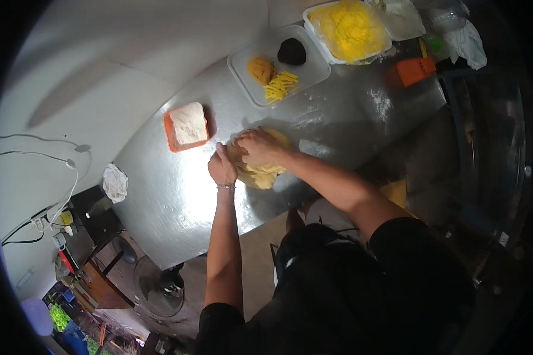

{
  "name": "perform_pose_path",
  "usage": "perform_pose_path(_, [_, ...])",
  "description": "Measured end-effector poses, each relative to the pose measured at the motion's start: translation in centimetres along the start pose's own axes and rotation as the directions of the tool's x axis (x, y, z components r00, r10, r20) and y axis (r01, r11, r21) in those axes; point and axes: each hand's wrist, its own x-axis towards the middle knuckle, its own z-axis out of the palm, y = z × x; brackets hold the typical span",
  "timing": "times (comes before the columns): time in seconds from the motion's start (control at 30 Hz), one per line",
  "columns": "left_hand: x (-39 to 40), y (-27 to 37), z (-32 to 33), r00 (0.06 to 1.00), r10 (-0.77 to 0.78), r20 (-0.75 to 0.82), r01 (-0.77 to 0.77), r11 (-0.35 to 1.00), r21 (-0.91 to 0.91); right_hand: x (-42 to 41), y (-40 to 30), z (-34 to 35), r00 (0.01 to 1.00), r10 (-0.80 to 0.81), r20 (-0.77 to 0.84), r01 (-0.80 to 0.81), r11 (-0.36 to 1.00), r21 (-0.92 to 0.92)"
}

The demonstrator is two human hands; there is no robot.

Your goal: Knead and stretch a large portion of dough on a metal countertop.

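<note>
A large lump of pale yellow dough (266,176) lies on a stainless steel table (177,222), its surface folded and uneven. My left hand (222,167), with a chain bracelet at the wrist, grips the dough's left edge, thumb pointing up. On top of the lump, my right hand (258,145) has its fingers curled into the dough; their tips are partly hidden. Left of and beyond the hands stands an orange square container (170,139) of whitish flour (189,125).
A clear plastic tray (244,91) holds a dark lump (292,51), an orange-brown dough lump (261,70) and yellow strips (281,86). Beside it stands a white tub (310,22) of bright yellow dough (353,31). An orange scraper (415,72) lies right; a fan (160,286) stands below the table.
</note>
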Motion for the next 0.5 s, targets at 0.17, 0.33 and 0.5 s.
perform_pose_path(0.17, [1.9,-1.3,4.5,0.748,0.588,-0.309,-0.482,0.801,0.356,1.8,0.8,3.2,0.705,-0.332,-0.627,0.127,0.928,-0.35])
perform_pose_path(0.33, [-6.9,0.4,3.6,0.96,0.266,-0.087,-0.279,0.935,-0.217,-5.3,-0.6,4.5,0.917,-0.163,-0.364,0.159,0.986,-0.041])
perform_pose_path(0.5, [-12.7,3.4,4.6,0.832,0.53,-0.166,-0.544,0.837,-0.053,-13.5,-1.9,2.3,0.832,-0.19,-0.521,0.174,0.982,-0.079])
